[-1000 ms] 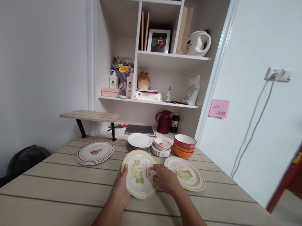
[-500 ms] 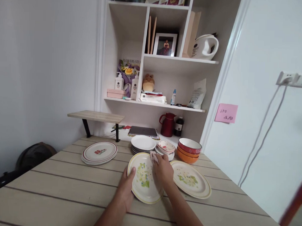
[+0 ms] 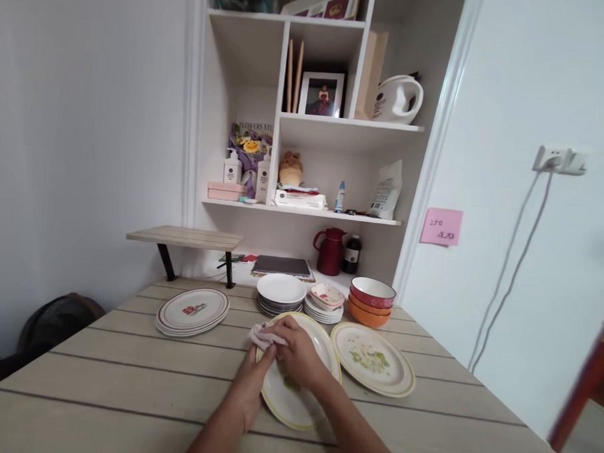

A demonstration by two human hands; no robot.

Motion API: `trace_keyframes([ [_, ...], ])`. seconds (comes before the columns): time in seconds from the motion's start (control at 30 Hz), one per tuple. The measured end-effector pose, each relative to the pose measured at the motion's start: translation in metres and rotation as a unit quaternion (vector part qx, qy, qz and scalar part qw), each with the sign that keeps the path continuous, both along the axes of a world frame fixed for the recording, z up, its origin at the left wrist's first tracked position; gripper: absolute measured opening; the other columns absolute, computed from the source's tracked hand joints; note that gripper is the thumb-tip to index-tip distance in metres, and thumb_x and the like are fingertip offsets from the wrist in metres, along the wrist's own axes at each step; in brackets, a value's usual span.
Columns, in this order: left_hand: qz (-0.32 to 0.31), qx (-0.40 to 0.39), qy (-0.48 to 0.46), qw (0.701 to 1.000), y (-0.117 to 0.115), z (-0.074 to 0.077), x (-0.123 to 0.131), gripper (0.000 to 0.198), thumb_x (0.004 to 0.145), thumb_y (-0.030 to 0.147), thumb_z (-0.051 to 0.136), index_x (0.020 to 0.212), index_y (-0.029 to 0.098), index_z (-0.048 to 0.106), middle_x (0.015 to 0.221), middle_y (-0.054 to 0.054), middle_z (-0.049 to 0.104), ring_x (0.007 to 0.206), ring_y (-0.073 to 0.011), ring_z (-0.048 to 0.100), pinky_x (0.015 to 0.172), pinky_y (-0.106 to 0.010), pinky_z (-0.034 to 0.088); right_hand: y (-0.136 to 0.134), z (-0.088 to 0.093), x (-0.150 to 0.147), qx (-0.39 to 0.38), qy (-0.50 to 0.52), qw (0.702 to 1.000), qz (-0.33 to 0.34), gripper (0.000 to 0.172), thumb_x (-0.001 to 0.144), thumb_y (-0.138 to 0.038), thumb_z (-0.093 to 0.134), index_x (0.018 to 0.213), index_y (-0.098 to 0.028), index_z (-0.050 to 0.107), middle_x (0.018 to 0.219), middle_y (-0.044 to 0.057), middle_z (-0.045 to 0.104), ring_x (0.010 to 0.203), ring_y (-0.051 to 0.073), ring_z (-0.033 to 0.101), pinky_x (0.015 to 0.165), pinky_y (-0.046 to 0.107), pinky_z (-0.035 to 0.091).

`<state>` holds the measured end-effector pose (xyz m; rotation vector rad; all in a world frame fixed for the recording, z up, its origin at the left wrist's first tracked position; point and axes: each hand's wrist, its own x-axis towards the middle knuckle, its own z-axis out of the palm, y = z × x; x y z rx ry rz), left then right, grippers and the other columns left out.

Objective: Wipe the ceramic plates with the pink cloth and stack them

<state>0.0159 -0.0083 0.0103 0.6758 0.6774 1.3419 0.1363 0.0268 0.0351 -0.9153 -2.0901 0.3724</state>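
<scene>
My left hand [image 3: 247, 390] is closed on the left rim of an oval plate [image 3: 321, 347] with a yellow edge and a green leaf pattern. The plate is tilted up over the table, and my forearm and fingers cover part of its pattern. A pale pink cloth [image 3: 262, 337] is bunched under the fingers of my right hand [image 3: 299, 353], pressed to the plate's upper left rim close to my left thumb. To the right lies a matching oval plate [image 3: 373, 360], flat on the wooden table [image 3: 125, 379].
Stacked oval plates [image 3: 192, 310] lie at the left. Behind my hands stand a pile of round plates [image 3: 281, 290], small dishes [image 3: 327, 296] and stacked red and orange bowls [image 3: 371, 302]. A small raised shelf [image 3: 185, 236] and a red thermos jug [image 3: 330, 252] are at the back.
My right hand has carried the cloth from the plate's upper right rim to its upper left rim. The view has shifted slightly.
</scene>
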Motion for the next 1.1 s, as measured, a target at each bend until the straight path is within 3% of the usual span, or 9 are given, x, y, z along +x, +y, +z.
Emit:
trace_keyframes([
  [0.07,-0.004,0.000,0.006,1.000,-0.001,0.002,0.001,0.072,0.071,0.027,0.078,0.135,0.024,0.046,0.116,-0.012,0.071,0.106,-0.0256,0.067,0.092,-0.036,0.050,-0.001,0.000,0.001,0.000,0.014,1.000,-0.014,0.051,0.078,-0.004,0.051,0.116,-0.033,0.069,0.101,0.004,0.060,0.094,0.016,0.058,0.084,0.025,0.046],
  [0.2,-0.002,-0.018,-0.002,1.000,0.001,0.002,0.000,0.067,0.070,0.027,0.078,0.130,0.020,0.050,0.105,-0.013,0.074,0.099,-0.0277,0.070,0.087,-0.038,0.053,0.004,-0.002,0.013,0.009,-0.028,0.992,-0.123,0.040,0.086,-0.017,0.053,0.120,-0.035,0.066,0.106,0.004,0.059,0.093,0.016,0.058,0.081,0.025,0.044],
  [0.3,0.011,-0.042,-0.020,0.999,0.003,0.001,-0.003,0.059,0.073,0.025,0.075,0.126,0.016,0.053,0.107,-0.016,0.073,0.098,-0.0288,0.070,0.087,-0.041,0.054,0.009,-0.002,0.033,0.000,-0.079,0.976,-0.205,0.035,0.088,-0.023,0.055,0.118,-0.035,0.067,0.109,0.004,0.058,0.093,0.017,0.058,0.078,0.025,0.042],
  [0.4,0.025,-0.057,-0.037,0.997,0.003,0.003,-0.005,0.052,0.077,0.023,0.071,0.126,0.016,0.054,0.111,-0.017,0.072,0.100,-0.0293,0.069,0.089,-0.043,0.054,0.010,0.000,0.053,-0.030,-0.128,0.962,-0.240,0.033,0.085,-0.019,0.057,0.111,-0.035,0.069,0.108,0.002,0.060,0.092,0.018,0.058,0.072,0.024,0.038],
  [0.6,0.041,-0.076,-0.081,0.993,0.009,0.003,-0.006,0.053,0.083,0.026,0.064,0.133,0.017,0.049,0.115,-0.019,0.070,0.106,-0.0308,0.067,0.091,-0.048,0.053,-0.004,0.008,0.063,-0.120,-0.269,0.930,-0.219,0.031,0.078,-0.015,0.057,0.103,-0.030,0.067,0.105,0.002,0.059,0.086,0.015,0.058,0.063,0.023,0.029],
  [0.73,0.039,-0.066,-0.104,0.992,0.011,-0.001,-0.005,0.056,0.084,0.030,0.063,0.136,0.019,0.047,0.120,-0.019,0.068,0.108,-0.0310,0.066,0.093,-0.048,0.051,-0.023,0.009,0.055,-0.129,-0.307,0.935,-0.118,0.034,0.071,-0.014,0.058,0.099,-0.030,0.068,0.100,0.001,0.060,0.083,0.016,0.057,0.064,0.023,0.031],
  [0.87,0.021,-0.065,-0.105,0.992,0.008,0.000,-0.006,0.060,0.084,0.038,0.062,0.139,0.021,0.044,0.123,-0.017,0.067,0.109,-0.0303,0.065,0.096,-0.049,0.049,-0.034,0.002,0.034,-0.098,-0.249,0.962,-0.051,0.036,0.068,-0.010,0.055,0.096,-0.029,0.069,0.097,0.001,0.061,0.085,0.016,0.058,0.073,0.024,0.037],
  [0.97,-0.022,-0.066,-0.115,0.991,0.007,0.002,-0.007,0.061,0.088,0.053,0.049,0.137,0.017,0.048,0.123,-0.018,0.066,0.112,-0.0303,0.063,0.098,-0.047,0.048,-0.031,-0.005,0.010,-0.059,-0.159,0.985,-0.031,0.041,0.070,-0.006,0.052,0.099,-0.029,0.069,0.100,0.001,0.060,0.091,0.016,0.058,0.079,0.023,0.040],
  [1.1,-0.061,-0.061,-0.128,0.988,0.007,0.001,-0.005,0.071,0.085,0.065,0.040,0.135,0.016,0.051,0.123,-0.019,0.066,0.115,-0.0306,0.062,0.099,-0.046,0.047,-0.015,-0.006,-0.013,0.021,-0.122,0.986,-0.109,0.037,0.078,-0.009,0.054,0.105,-0.030,0.069,0.104,0.002,0.060,0.093,0.016,0.057,0.080,0.024,0.040],
])
